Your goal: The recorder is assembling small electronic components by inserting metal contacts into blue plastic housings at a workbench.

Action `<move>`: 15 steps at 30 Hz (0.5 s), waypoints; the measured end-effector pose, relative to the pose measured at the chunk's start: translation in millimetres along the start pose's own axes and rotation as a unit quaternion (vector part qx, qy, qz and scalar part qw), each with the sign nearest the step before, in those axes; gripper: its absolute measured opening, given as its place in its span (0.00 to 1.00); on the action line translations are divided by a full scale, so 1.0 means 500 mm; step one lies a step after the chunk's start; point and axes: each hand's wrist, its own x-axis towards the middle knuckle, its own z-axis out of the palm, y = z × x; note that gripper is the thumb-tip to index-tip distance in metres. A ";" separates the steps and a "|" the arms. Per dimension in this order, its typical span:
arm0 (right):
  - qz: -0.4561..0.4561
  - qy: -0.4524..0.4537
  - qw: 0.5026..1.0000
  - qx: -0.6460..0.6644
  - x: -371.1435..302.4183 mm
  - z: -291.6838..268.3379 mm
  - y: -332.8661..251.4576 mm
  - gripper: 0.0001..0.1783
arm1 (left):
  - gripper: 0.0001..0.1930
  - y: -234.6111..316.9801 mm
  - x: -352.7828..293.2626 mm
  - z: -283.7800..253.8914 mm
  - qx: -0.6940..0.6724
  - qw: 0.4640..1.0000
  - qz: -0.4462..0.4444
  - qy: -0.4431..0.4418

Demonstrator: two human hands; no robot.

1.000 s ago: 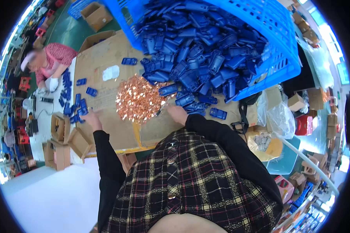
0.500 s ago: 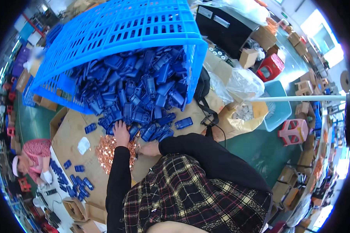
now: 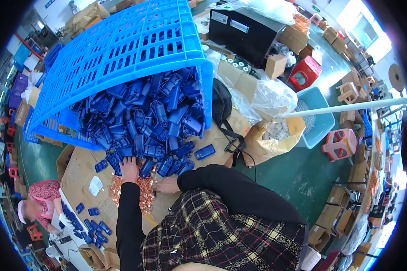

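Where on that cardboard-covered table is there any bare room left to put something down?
Bare cardboard shows left of the copper-coloured pile, around the small white bag. Another strip lies right of the loose blue part, by the black strap. It is crowded under the tipped blue crate, where blue parts spill around both hands.

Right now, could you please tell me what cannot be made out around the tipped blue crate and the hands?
- Head view: left hand rests at the spilled blue plastic parts; its fingertips are hidden among them, so its grip is unclear.
- Right hand by the copper pieces: too small to tell whether it holds anything.
- Blue crate: its far end is bent by the fisheye rim.
- Cardboard sheet: mostly covered by the parts.
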 end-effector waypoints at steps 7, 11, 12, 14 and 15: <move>0.017 0.048 0.998 0.035 0.007 -0.012 -0.018 0.12 | 0.13 -0.056 0.002 0.000 -0.143 0.987 -0.014 0.068; 0.077 0.002 0.996 0.054 0.007 -0.002 -0.008 0.12 | 0.13 -0.037 -0.043 -0.071 -0.372 0.894 -0.116 0.220; 0.085 0.011 0.996 0.010 0.003 0.024 0.010 0.08 | 0.13 -0.016 -0.044 -0.105 -0.465 0.829 -0.211 0.227; 0.103 0.039 0.986 0.123 0.006 0.071 0.027 0.08 | 0.16 -0.009 -0.081 -0.118 -0.683 0.607 -0.324 0.246; 0.123 0.067 0.962 0.233 0.005 0.096 0.035 0.08 | 0.16 -0.002 -0.099 -0.111 -0.678 0.609 -0.332 0.244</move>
